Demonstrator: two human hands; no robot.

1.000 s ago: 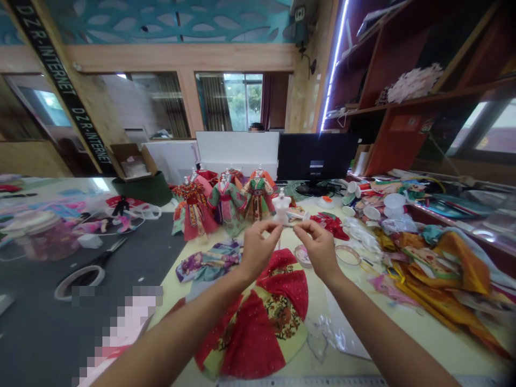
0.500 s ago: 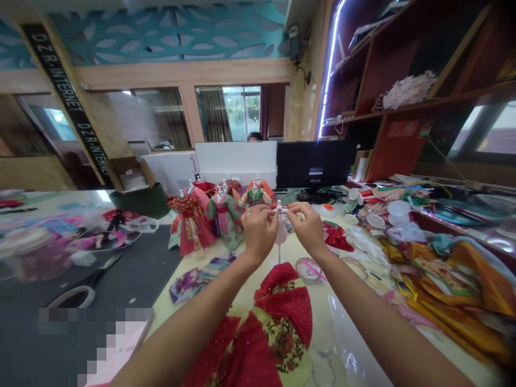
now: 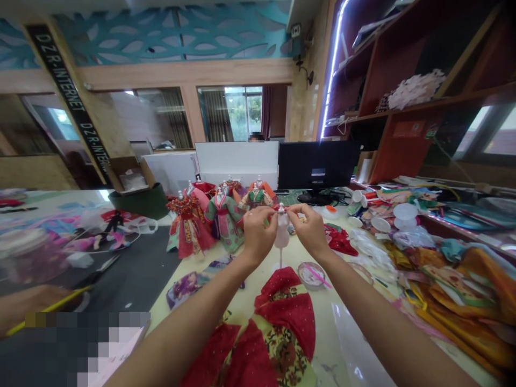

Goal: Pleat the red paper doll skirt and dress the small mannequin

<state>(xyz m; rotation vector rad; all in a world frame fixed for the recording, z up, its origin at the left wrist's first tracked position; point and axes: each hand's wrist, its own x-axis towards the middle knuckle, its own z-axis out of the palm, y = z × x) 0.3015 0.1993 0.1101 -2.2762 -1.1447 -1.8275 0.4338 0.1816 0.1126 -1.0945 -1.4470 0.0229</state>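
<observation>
Craft room with a long, cluttered table, and the black monitor [image 3: 317, 165] is the easiest landmark here. Just in front of its left edge stands a small white dress form [image 3: 282, 232], its long axis basically upright on a thin stem, with a row of dressed dolls [image 3: 223, 223] further left of the monitor. The left hand [image 3: 260, 234] and right hand [image 3: 309, 231] are close together on either side of the form's top, fingertips [image 3: 276, 211] pinching at its neck, and neither hand is clearly nearer, though I can't tell if there's some tiny piece in there.
</observation>
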